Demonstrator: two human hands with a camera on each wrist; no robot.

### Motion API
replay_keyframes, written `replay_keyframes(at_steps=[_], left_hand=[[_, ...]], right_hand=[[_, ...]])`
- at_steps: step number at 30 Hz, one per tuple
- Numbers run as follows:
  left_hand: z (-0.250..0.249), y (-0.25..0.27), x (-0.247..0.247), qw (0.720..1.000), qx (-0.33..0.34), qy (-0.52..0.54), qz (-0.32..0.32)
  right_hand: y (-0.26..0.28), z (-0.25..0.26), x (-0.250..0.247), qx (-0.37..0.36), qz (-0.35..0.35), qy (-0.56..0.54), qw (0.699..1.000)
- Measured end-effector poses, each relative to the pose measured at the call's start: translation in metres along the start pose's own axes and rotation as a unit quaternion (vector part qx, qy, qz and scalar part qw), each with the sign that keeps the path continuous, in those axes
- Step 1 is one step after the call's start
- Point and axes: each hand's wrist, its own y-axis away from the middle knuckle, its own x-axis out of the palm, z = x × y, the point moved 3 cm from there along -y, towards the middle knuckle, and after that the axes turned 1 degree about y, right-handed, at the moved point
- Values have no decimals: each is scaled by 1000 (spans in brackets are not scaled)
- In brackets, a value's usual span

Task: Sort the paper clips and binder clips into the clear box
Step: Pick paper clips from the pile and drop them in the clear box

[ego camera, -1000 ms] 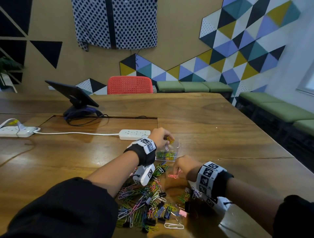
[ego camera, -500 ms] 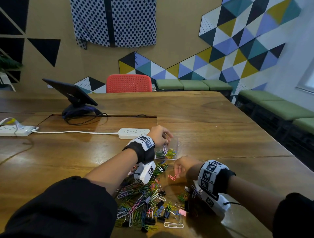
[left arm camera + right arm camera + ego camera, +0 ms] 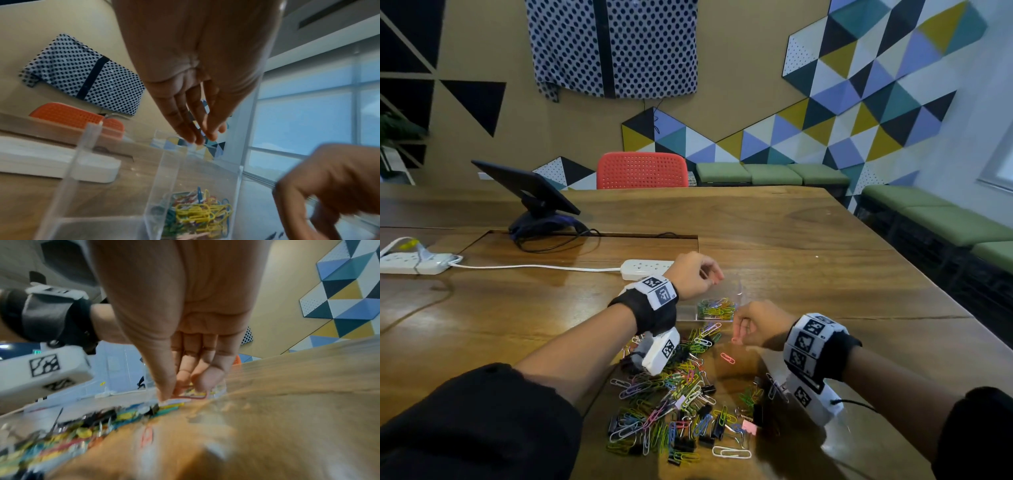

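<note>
A clear box point(image 3: 738, 290) stands on the wooden table, with coloured paper clips point(image 3: 197, 212) lying in its right compartment. My left hand point(image 3: 714, 277) hovers over the box, fingers relaxed and holding nothing point(image 3: 202, 138). Just in front of the box's near right corner, my right hand point(image 3: 739, 334) pinches a pink paper clip point(image 3: 736, 340) between thumb and fingers point(image 3: 186, 392). Another pink clip point(image 3: 727, 358) lies alone on the table below it. A mixed pile of paper clips and black binder clips point(image 3: 671, 404) spreads nearer to me, partly hidden by my left wrist camera.
A white power strip point(image 3: 647, 265) lies just behind the box, its cable running left to a second strip point(image 3: 410, 263). A tablet on a stand point(image 3: 527, 192) and a red chair point(image 3: 642, 170) are farther back. The table's edge runs along the right.
My left hand has let a yellow clip go into the box and now hovers empty. My right hand has lifted a pink clip off the table and moved it towards the box.
</note>
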Motion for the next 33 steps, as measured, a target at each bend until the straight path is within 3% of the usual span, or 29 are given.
replay_keyframes(at_steps=[3, 7, 10, 21, 26, 28, 31, 33], left_hand=[[5, 18, -2, 998, 13, -40, 37], [23, 40, 9, 981, -24, -110, 158], [31, 53, 19, 959, -36, -165, 228], [30, 57, 44, 952, -20, -204, 228], [31, 53, 46, 960, -24, -188, 209], [33, 52, 46, 965, -28, -167, 200], [35, 51, 44, 970, -38, -140, 195], [36, 50, 43, 972, -43, -127, 194]], right_hand=[[-5, 1, -20, -12, -72, -23, 997], [-14, 6, -49, -6, -178, -46, 983], [-26, 9, -58, 8, -205, -28, 978], [-47, 13, -34, 24, -196, 0, 980], [-29, 20, -29, -58, -239, 45, 968], [-22, 23, -18, -89, -202, 69, 973], [-20, 21, 5, -76, -63, 98, 990], [-21, 21, 18, -71, -7, 115, 991]])
